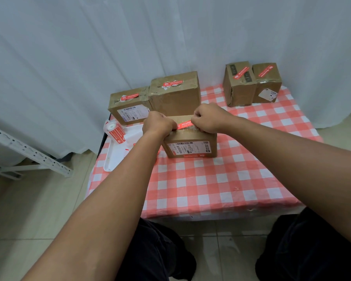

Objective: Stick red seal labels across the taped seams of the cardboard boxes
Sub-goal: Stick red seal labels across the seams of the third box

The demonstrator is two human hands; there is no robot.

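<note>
A small cardboard box with a shipping label on its front stands on the checked tablecloth in the middle. A red seal label lies across its taped top. My left hand pinches the label's left end with curled fingers. At the right end my right hand does the same. Both hands rest on the box top and hide part of the seam. A roll of red seal labels lies on a white tray to the left.
Two sealed boxes stand behind the middle box, and two more at the back right, each bearing a red label. A red-and-white checked tablecloth covers the low table. A white metal rack stands on the floor at left. A curtain hangs behind.
</note>
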